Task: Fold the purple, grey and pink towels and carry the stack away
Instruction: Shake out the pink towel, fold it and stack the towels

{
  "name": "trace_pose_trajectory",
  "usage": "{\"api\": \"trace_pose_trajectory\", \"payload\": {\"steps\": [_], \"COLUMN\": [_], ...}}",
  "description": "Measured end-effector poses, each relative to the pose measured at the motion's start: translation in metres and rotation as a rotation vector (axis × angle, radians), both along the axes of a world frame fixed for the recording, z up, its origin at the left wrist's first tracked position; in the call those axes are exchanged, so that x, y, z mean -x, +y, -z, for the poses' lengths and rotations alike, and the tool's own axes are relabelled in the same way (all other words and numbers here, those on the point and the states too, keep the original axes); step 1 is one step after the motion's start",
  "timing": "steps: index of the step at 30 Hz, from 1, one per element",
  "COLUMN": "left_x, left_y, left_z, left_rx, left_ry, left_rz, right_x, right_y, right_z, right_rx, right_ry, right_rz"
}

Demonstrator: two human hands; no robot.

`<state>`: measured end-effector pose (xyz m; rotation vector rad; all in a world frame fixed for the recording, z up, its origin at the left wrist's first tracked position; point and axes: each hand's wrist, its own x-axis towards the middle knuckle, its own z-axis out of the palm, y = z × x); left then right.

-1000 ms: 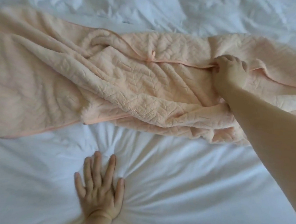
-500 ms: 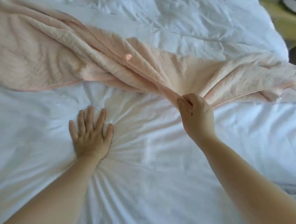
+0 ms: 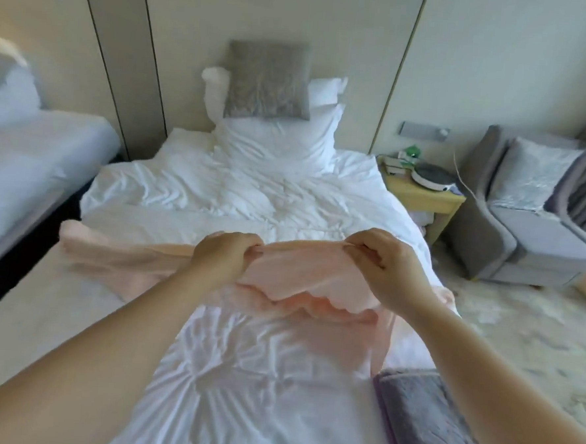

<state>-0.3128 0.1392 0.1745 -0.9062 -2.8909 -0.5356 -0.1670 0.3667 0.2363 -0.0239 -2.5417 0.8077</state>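
Both hands are raised over the white bed (image 3: pixel 241 373), each curled round the top edge of the pink towel (image 3: pixel 308 277). The left hand (image 3: pixel 224 258) pinches the hem between thumb and bent fingers; the right hand (image 3: pixel 385 261) pinches it the same way, just beside it, so only a short span of cloth stretches between the 2 grips. Below that span the towel hangs in loose, bunched folds, and the rest of it trails down onto the duvet – one long part runs off to the left across the bed, another part drapes toward the bed's right edge.

At the near right corner of the bed lies the grey towel (image 3: pixel 417 418), flat, with a purple edge showing along its left side; it is apart from both hands.

At the head of the bed a grey cushion (image 3: pixel 267 81) leans upright against white pillows (image 3: pixel 276 142). To the right stand a wooden nightstand (image 3: pixel 420 195) and a grey armchair (image 3: pixel 531 236) – a second bed (image 3: pixel 31 151) lies to the left.
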Motion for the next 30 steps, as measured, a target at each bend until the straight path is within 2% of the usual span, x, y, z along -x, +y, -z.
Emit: {"api": "trace_pose_trajectory", "payload": {"steps": [2, 7, 9, 12, 15, 18, 21, 23, 27, 30], "left_x": [-0.012, -0.041, -0.057, -0.082, -0.107, -0.123, -0.134, -0.139, -0.146, -0.149], "left_y": [-0.009, -0.015, -0.011, -0.005, 0.001, 0.009, 0.020, 0.026, 0.037, 0.042], "left_z": [-0.051, -0.200, -0.253, -0.301, -0.325, -0.341, -0.353, -0.355, -0.353, -0.352], "left_rx": [0.011, 0.067, -0.041, -0.336, -0.677, -0.844, -0.899, -0.919, -0.998, -1.035], "left_ry": [-0.006, 0.209, 0.196, 0.102, -0.016, -0.071, -0.045, -0.015, -0.090, -0.111], "left_rz": [0.010, 0.017, 0.041, 0.077, 0.080, 0.103, 0.122, 0.142, 0.192, 0.199], "right_x": [-0.020, -0.061, -0.073, -0.086, -0.095, -0.102, -0.108, -0.110, -0.113, -0.112], "right_y": [0.003, 0.011, 0.013, 0.003, -0.016, -0.031, -0.041, -0.046, -0.053, -0.054], "right_z": [-0.043, -0.140, -0.170, -0.191, -0.191, -0.192, -0.194, -0.191, -0.180, -0.170], "right_rx": [0.028, -0.018, -0.013, 0.056, 0.094, 0.179, 0.314, 0.335, 0.234, 0.147], "right_ry": [0.019, 0.061, 0.109, 0.096, 0.089, 0.126, 0.166, 0.198, 0.333, 0.328], "right_rz": [0.047, 0.126, 0.159, 0.167, 0.143, 0.086, 0.023, -0.004, -0.047, 0.012]}}
